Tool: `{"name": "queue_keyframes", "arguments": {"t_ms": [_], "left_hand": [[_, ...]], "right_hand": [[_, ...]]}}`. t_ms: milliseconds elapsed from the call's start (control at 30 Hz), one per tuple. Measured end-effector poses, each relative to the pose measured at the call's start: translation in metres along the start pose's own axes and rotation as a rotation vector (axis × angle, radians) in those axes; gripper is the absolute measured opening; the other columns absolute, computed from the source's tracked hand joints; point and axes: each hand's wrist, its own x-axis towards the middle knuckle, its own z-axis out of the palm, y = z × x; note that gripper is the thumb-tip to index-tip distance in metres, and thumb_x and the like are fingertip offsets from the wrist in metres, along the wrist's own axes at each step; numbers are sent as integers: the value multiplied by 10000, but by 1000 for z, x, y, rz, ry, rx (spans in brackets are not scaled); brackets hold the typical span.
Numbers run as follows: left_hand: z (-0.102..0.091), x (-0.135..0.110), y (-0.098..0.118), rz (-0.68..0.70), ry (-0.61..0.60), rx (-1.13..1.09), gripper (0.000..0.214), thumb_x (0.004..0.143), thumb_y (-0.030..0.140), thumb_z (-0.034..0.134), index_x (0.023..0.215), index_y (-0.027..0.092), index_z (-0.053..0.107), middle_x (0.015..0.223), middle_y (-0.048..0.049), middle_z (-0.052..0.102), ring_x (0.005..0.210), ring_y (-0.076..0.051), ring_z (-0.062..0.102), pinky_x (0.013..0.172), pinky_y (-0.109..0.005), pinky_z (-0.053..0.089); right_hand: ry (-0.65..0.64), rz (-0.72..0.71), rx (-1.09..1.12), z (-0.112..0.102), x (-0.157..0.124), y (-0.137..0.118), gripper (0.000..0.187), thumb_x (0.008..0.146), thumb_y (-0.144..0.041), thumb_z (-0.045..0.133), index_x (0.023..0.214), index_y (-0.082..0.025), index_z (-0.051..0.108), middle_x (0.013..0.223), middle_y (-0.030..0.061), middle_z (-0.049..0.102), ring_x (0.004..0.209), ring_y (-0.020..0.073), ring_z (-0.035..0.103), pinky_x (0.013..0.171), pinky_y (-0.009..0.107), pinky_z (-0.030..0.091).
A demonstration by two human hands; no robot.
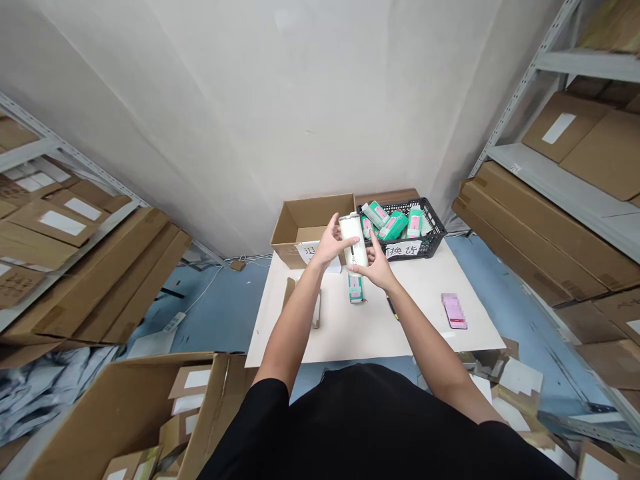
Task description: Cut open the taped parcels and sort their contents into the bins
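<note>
Head view, nearest first?

"Black shirt [370, 427]. Then pale table [330, 343]: pink phone-like slab [454, 311] off right, yellow-black tool [393, 308] left of it, green-and-pink box [355, 290] near the middle."

"Hands?"

"Both partly curled round one white package [353, 237], held up over the table. Left hand [330, 243] grips its left side, thumb across the front. Right hand [377, 267] has the lower end, thumb likewise on the front."

"Beyond?"

"Open carton [287, 255] left, black basket [429, 252] of green packets [395, 225] right. Grey-white wall [300, 100] behind."

Both hands [327, 243] [379, 267] close together, arms [294, 313] outstretched forward
</note>
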Motion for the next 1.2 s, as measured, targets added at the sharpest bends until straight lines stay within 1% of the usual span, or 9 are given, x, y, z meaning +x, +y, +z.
{"name": "queue_keyframes", "arguments": {"t_ms": [133, 233, 333, 500, 633, 800, 933, 1033, 1200], "left_hand": [[8, 2, -6, -51, -12, -36, 1318, 746, 422, 959, 1745, 233, 120, 1465, -181, 652, 1319, -329, 642, 1173, -554, 471], [16, 3, -11, -48, 17, -32, 1357, 704, 400, 991, 1743, 255, 131, 1560, -182, 575, 1386, -333, 594, 1203, -538, 445], [19, 4, -17, -88, 37, -51, 1414, 686, 373, 1004, 1749, 257, 78, 1492, -178, 633, 1332, -324, 633, 1188, -548, 457], [8, 7, -29, -108, -16, -40, 1417, 687, 325, 1001, 1751, 262, 68, 1425, -159, 672, 1251, -289, 680, 1147, -514, 499], [1, 14, -41, -159, -46, -35, 1387, 711, 348, 982, 1751, 236, 71, 1317, -137, 719, 1163, -272, 715, 1124, -518, 513], [-2, 24, -61, -170, -46, -49, 1374, 690, 366, 996, 1745, 235, 125, 1374, -160, 687, 1224, -290, 682, 1113, -508, 517], [-17, 29, -91, -209, -49, -37, 1425, 678, 351, 993, 1748, 219, 62, 1332, -161, 701, 1205, -297, 693, 1104, -526, 515], [-27, 28, -126, -230, -85, -57, 1449, 652, 318, 992, 1750, 229, 50, 1355, -153, 697, 1254, -294, 672, 1148, -524, 476], [-26, 12, -190, -379, -193, -137, 1518, 596, 307, 1016, 1750, 249, 32, 1365, -159, 706, 1226, -297, 695, 1157, -554, 464]], "right_hand": [[-81, 54, 68, -7, -2, 6, 1372, 715, -503, 936, 1748, -351, 47, 1309, 82, 715, 1148, 295, 716, 1012, 491, 603], [-35, 41, 28, -11, -3, 15, 1448, 653, -488, 974, 1751, -321, 46, 1285, 93, 723, 1125, 295, 719, 985, 475, 617], [-73, 33, 48, -14, -1, 26, 1408, 666, -492, 955, 1749, -341, 69, 1346, 106, 703, 1165, 298, 715, 991, 469, 616], [-6, 55, 33, -9, 4, 39, 1389, 671, -480, 944, 1746, -346, 74, 1375, 113, 690, 1174, 315, 719, 969, 474, 624], [-2, 38, 62, 0, 11, 45, 1400, 660, -487, 947, 1744, -348, 71, 1540, 125, 587, 1313, 321, 650, 1060, 478, 582], [34, 118, -31, 0, 19, 57, 1452, 632, -487, 969, 1747, -327, 53, 1435, 136, 656, 1234, 346, 687, 1047, 543, 576], [95, 94, -139, -16, 33, 63, 1141, 752, -533, 886, 1707, -353, 288, 1583, 123, 546, 1440, 359, 538, 1178, 582, 459], [159, 82, -182, -33, 57, 65, 934, 803, -550, 845, 1631, -379, 449, 1690, 77, 431, 1523, 355, 445, 1188, 563, 454], [-110, 201, -14, -43, 90, 94, 793, 649, -534, 949, 1364, -293, 705, 1477, 90, 657, 1353, 328, 625, 1133, 520, 520]]}}
